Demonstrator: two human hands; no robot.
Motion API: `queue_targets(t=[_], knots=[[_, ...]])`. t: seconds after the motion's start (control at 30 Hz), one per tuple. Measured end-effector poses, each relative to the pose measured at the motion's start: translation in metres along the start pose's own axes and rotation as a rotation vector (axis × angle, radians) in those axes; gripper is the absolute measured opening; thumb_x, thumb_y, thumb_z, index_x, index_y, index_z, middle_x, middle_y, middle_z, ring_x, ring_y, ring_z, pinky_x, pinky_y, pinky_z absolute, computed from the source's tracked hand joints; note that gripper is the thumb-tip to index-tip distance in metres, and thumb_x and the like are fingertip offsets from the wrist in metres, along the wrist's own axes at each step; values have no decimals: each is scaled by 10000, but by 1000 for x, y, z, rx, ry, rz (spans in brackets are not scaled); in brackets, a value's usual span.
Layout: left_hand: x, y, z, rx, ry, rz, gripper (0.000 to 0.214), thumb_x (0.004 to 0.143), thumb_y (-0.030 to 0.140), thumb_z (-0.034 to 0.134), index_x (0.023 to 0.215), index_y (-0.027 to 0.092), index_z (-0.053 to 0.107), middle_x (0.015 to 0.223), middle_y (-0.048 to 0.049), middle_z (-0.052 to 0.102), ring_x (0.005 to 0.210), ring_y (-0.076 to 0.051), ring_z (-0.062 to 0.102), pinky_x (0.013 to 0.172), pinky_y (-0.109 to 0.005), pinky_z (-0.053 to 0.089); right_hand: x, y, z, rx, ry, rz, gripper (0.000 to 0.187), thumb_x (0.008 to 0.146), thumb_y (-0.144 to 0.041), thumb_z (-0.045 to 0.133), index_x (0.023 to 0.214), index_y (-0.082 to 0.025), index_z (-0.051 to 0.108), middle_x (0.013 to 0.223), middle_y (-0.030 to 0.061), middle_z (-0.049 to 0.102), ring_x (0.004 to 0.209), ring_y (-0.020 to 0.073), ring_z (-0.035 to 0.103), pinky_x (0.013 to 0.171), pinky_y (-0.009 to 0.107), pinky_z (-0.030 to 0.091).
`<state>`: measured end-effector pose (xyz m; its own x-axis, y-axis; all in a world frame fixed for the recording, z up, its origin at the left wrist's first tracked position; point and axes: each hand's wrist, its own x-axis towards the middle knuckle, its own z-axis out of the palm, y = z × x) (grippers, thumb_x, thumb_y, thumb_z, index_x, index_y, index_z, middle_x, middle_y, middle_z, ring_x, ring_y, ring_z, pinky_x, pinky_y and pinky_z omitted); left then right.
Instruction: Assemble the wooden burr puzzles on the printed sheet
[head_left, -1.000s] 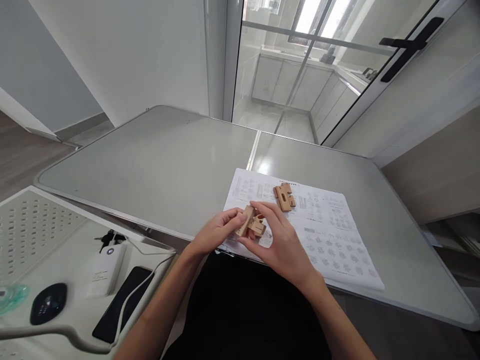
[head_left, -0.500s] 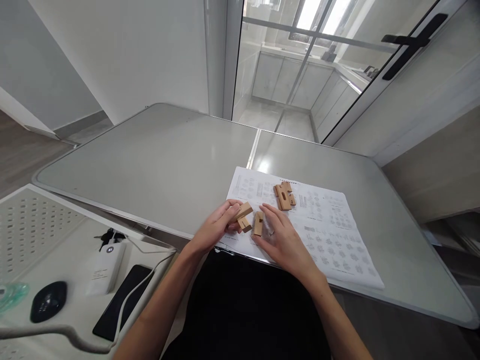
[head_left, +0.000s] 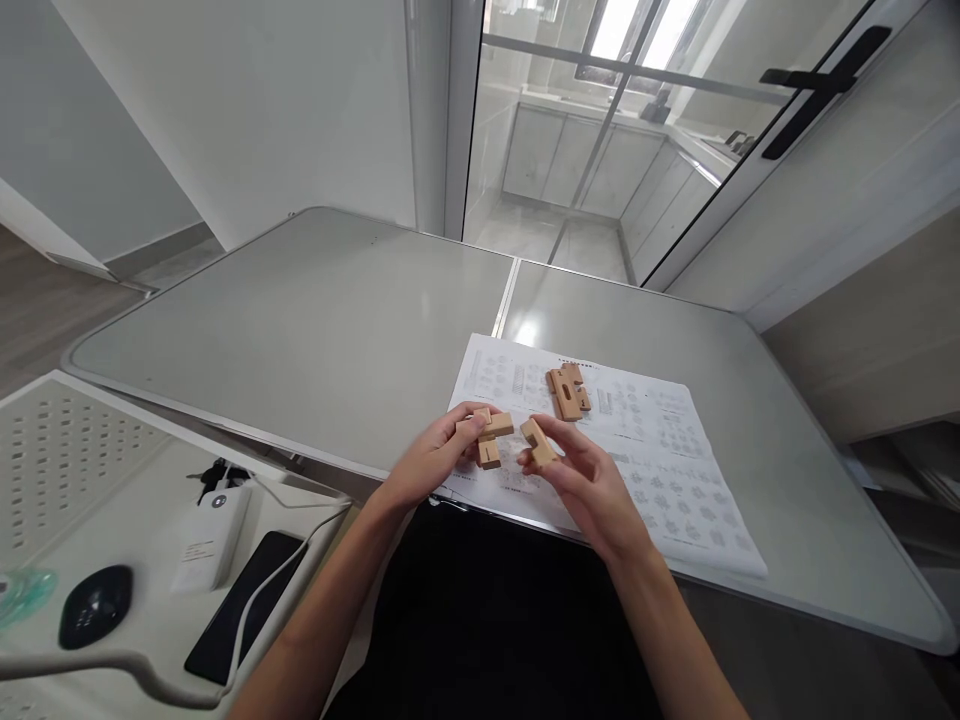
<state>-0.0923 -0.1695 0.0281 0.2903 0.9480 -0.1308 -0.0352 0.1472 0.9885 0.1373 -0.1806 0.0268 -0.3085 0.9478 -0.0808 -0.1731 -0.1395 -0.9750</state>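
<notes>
My left hand (head_left: 442, 448) grips wooden puzzle pieces (head_left: 495, 426) that lie across one another, the lower one showing a dark mark on its end. In my right hand (head_left: 589, 480) a single notched wooden puzzle piece (head_left: 538, 442) is pinched between thumb and fingers, tilted, a small gap to the right of the left hand's pieces. Both hands are over a printed instruction sheet (head_left: 675, 450). Farther up the sheet lies a group of wooden puzzle pieces (head_left: 568, 392), put together, with dark marks and a slot in the top piece.
The sheet lies on a grey folding table (head_left: 337, 320) with a centre seam. To the left, a white cart (head_left: 67, 440) carries a power bank (head_left: 214, 540), a black phone (head_left: 244, 605), a computer mouse (head_left: 96, 606), keys (head_left: 210, 480) and a cable. A glass door (head_left: 570, 150) stands behind the table.
My right hand has picked the notched wooden piece up off the sheet and turned it. The pieces in my left hand have rotated a little.
</notes>
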Motion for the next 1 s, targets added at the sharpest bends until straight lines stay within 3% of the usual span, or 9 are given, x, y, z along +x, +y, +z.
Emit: queue_targets(t=[0.17, 0.33, 0.5, 0.73, 1.0], knots=[[0, -1, 0, -11, -2, 13, 450, 1039, 601, 550, 1227, 211, 674, 877, -10, 575, 749, -144, 489, 670, -259, 405, -4, -4, 3, 229, 11, 77, 540, 968, -598, 626, 1349, -236, 746, 1188, 110, 726, 1062, 287, 700, 1100, 542, 553], [1, -1, 0, -29, -6, 16, 457, 1022, 609, 578, 1217, 206, 671, 869, -5, 562, 730, -134, 480, 654, -250, 411, -4, -2, 9, 375, 62, 87, 421, 950, -581, 653, 1114, -219, 792, 1279, 117, 723, 1282, 337, 664, 1254, 583, 431], [1, 0, 1, -17, -3, 22, 479, 1002, 627, 597, 1204, 200, 680, 833, 2, 560, 704, -129, 479, 639, -247, 421, -4, -2, 15, 340, 29, 115, 548, 957, -656, 591, 1197, -199, 775, 1250, 141, 743, 1346, 370, 641, 1268, 623, 396], [-2, -2, 3, 69, 27, 76, 527, 1049, 621, 526, 1373, 222, 640, 985, -39, 662, 758, -145, 522, 683, -259, 448, -6, -2, 24, 453, 11, 120, 306, 958, -449, 712, 1154, -223, 777, 1335, 94, 742, 1421, 308, 606, 1316, 538, 368], [-7, -7, 5, 81, 27, 147, 545, 1072, 584, 514, 1497, 243, 495, 963, -29, 619, 768, -154, 539, 717, -272, 469, -4, -6, 37, 339, -21, 125, 365, 910, -459, 789, 1202, -241, 766, 1395, 86, 723, 1451, 324, 578, 1302, 574, 368]])
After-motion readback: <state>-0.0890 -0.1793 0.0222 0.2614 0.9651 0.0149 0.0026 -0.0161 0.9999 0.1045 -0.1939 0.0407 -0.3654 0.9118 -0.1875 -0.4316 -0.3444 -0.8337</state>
